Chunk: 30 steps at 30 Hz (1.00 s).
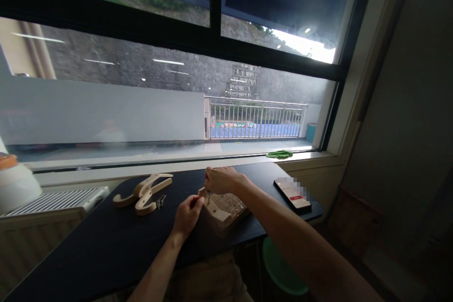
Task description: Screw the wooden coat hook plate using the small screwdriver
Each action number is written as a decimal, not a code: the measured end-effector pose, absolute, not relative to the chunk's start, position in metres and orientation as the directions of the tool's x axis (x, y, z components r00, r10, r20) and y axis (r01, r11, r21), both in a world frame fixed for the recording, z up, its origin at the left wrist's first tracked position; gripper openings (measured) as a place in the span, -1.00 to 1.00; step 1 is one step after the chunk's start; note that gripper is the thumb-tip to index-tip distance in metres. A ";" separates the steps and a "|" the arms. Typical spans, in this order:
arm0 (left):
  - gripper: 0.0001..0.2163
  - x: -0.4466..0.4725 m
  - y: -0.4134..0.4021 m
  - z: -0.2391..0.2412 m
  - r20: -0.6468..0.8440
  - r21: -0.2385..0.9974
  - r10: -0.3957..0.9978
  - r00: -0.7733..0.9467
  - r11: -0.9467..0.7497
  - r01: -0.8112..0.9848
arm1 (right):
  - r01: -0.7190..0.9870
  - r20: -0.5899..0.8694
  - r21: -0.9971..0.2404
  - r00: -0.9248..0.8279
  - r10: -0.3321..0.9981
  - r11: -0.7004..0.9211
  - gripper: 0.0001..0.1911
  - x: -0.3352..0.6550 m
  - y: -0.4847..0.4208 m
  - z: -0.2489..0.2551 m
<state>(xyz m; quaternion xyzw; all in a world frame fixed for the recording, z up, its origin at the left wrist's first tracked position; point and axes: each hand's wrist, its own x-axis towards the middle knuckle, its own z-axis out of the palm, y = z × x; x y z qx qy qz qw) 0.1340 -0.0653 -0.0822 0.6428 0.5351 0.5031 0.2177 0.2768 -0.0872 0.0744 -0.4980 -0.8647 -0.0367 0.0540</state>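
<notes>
A curved pale wooden piece (220,214) with dark holes lies at the middle of the table, over or against a clear plastic package (231,202). My left hand (187,214) is closed, thumb and fingers pinching the wooden piece's left end. Above that same end, my right hand (221,180) is curled shut. A thin metal shaft (208,194) runs down from it to the wood; the rest of this tool is hidden in my fist. Further left lie several curved wooden hook pieces (148,192), with small metal screws (161,202) beside them.
The dark table (116,240) stands against the window sill. A phone (293,193) rests near its right edge. A green cloth (279,154) is on the sill. Below the table is a green stool (283,269); a radiator (53,205) carries a white container (16,186) at left.
</notes>
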 end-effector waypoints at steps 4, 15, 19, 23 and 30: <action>-0.73 0.134 -0.065 -0.082 0.414 0.817 0.906 -0.085 -0.329 0.473 | 0.858 0.143 0.018 -0.511 0.848 0.513 -0.63 0.277 -0.086 0.074; -0.75 0.134 -0.066 -0.081 0.413 0.812 0.907 -0.085 -0.324 0.485 | 0.856 0.199 0.063 -0.514 0.834 0.513 -0.63 0.273 -0.080 0.069; -0.75 0.134 -0.066 -0.081 0.414 0.810 0.907 -0.081 -0.326 0.488 | 0.848 0.213 0.078 -0.528 0.822 0.524 -0.63 0.272 -0.081 0.071; -0.74 0.134 -0.067 -0.080 0.413 0.808 0.907 -0.081 -0.324 0.491 | 0.832 0.214 0.087 -0.553 0.805 0.548 -0.70 0.275 -0.083 0.072; -0.74 0.136 -0.068 -0.078 0.417 0.807 0.905 -0.085 -0.326 0.492 | 0.809 0.199 0.085 -0.585 0.786 0.581 -0.72 0.278 -0.087 0.068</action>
